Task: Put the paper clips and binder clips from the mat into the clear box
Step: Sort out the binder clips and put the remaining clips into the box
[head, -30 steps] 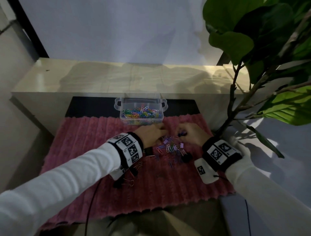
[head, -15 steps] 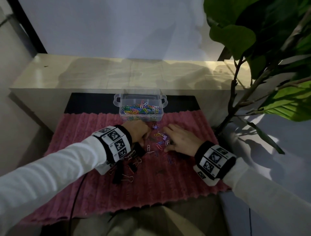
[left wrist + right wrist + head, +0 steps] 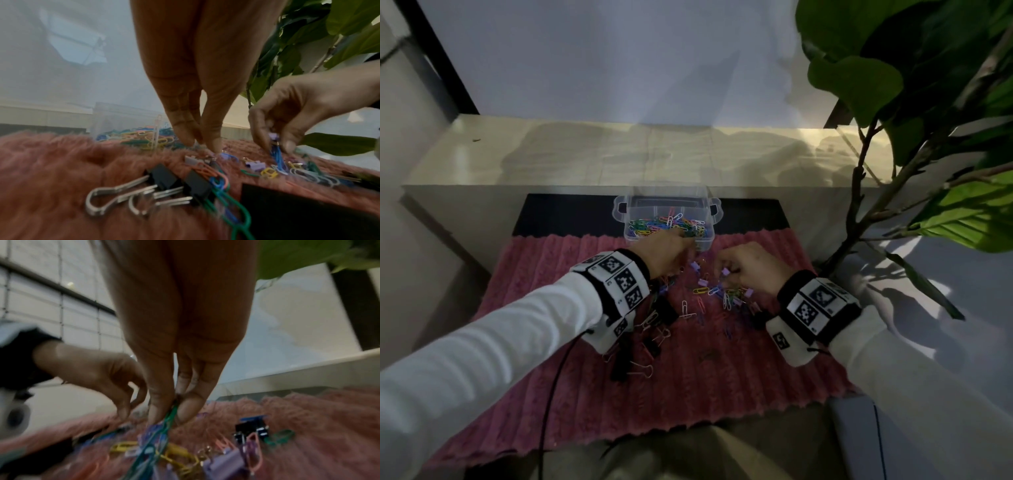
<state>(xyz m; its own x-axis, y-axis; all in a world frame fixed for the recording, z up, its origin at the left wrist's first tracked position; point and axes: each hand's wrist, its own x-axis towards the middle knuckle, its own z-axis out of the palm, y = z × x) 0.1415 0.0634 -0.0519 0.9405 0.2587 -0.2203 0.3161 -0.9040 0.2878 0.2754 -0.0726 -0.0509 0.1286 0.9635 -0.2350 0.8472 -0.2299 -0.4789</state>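
Pinching a bunch of blue and green wire paper clips (image 3: 276, 155), the right hand (image 3: 748, 270) hovers low over the shaggy pink mat (image 3: 534, 274). Near it, the left hand (image 3: 666, 255) brings fingertips (image 3: 213, 144) narrowly together on a small clip, blurred, just before the clear plastic box (image 3: 707, 240). Black binder clips (image 3: 164, 177) lie on the mat, nearer the person than the box.

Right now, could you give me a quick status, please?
Right hand pinching paper clips. Left hand pinching at the mat. Clear box part-filled. Nothing blocking.
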